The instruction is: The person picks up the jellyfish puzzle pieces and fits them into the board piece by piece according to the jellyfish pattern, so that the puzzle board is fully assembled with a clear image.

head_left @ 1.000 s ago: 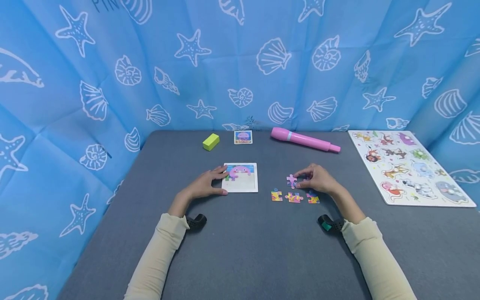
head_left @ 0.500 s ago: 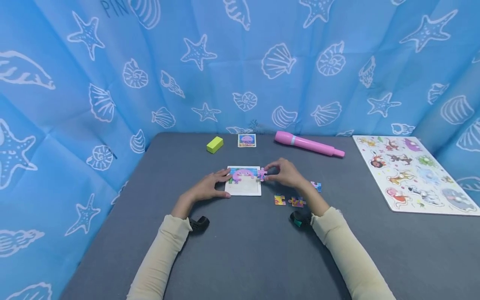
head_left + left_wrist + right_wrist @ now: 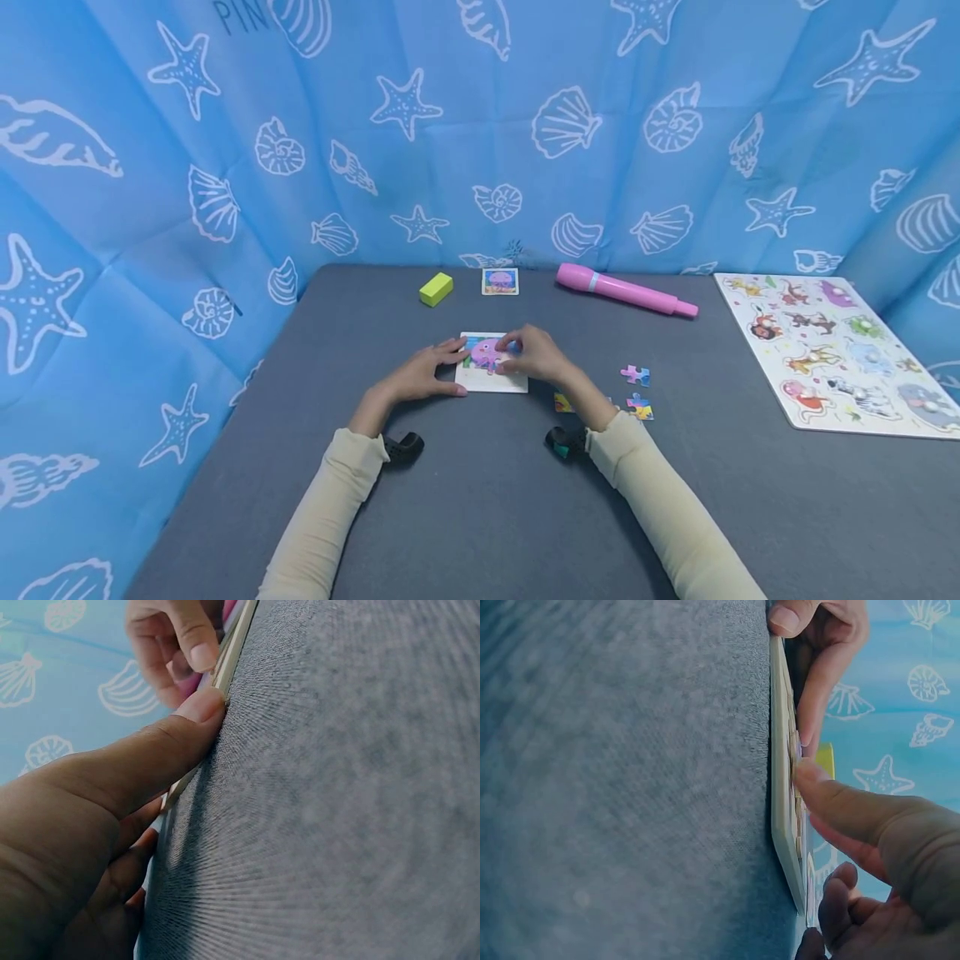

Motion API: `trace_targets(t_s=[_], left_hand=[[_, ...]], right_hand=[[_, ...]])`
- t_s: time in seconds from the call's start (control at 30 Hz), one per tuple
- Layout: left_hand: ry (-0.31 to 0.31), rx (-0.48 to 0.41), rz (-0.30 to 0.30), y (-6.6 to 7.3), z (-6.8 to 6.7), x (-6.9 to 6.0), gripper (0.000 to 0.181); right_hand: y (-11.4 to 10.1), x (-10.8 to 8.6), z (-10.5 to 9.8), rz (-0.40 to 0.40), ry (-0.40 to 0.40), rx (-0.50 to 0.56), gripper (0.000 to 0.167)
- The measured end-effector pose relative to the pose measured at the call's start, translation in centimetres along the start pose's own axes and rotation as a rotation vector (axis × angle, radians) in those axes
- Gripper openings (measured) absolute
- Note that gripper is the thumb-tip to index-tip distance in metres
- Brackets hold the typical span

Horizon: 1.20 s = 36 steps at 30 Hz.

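The head view shows us a shallow, square jigsaw tray [image 3: 491, 384] with a pale rim, lying flat on the dark grey tabletop [image 3: 480, 500] between two hands. Inside it we see a pink, round-headed sea creature [image 3: 483, 350] with a dark eye, against blue and green. Its lower edge is ragged with knobs and notches. The right hand [image 3: 536, 354] pinches a pink puzzle piece [image 3: 491, 364] between thumb and bent fingers over the tray; those fingers partly hide the picture. The left hand [image 3: 423, 375] rests on the tray's left side, its thumb spread from the fingers. In both wrist views we find the tray's edge smooth and pale, like wood, on finely woven cloth. To the right lie a pink-and-blue piece [image 3: 635, 375] and a yellow-and-blue piece [image 3: 640, 407], both knobbed and flat. Beyond sit a glossy pink wand [image 3: 626, 290], a lime block [image 3: 436, 289] with crisp corners, and a small square picture card [image 3: 500, 282], before a creased blue curtain [image 3: 442, 158] printed with white shells.
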<state>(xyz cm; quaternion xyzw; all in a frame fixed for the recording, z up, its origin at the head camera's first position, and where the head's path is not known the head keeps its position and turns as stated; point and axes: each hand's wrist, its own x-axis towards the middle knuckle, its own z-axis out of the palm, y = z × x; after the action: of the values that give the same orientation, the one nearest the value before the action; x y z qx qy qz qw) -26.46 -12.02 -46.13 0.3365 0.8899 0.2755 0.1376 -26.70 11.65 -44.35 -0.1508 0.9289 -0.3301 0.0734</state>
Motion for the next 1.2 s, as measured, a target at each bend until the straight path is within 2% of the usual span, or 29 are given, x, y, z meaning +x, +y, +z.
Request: trace_targets(t_s=[0.27,0.43,0.8,0.97,1.03,1.2], left_hand=[[0.002,-0.009,0.005,0.1,0.0,0.0,0.072],[-0.006,-0.001,-0.001,0.1,-0.1,0.0,0.072],[-0.004,0.010,0.002,-0.1,-0.4,0.1,0.072],[0.004,0.021,0.008,-0.1,-0.4,0.0,0.072],[-0.005,0.021,0.012,-0.1,-0.3,0.0,0.072],[-0.017,0.011,0.006,0.1,-0.3,0.0,0.073]], right_hand=[[-0.4,-0.2,0.1,-0.022,0.010,0.024,0.036],[-0.6,-0.1,0.0,-0.049,0.012,-0.050,0.034],[-0.6,0.5,-0.9,-0.069,-0.092,-0.197,0.035],[-0.2,0.6,-1.1,-0.071,-0.118,-0.147,0.036],[0.2,0.3,-1.4,-0.077,-0.133,-0.094,0.037],[1.7,-0.9,-3.2,-0.064,-0.137,-0.001,0.040]])
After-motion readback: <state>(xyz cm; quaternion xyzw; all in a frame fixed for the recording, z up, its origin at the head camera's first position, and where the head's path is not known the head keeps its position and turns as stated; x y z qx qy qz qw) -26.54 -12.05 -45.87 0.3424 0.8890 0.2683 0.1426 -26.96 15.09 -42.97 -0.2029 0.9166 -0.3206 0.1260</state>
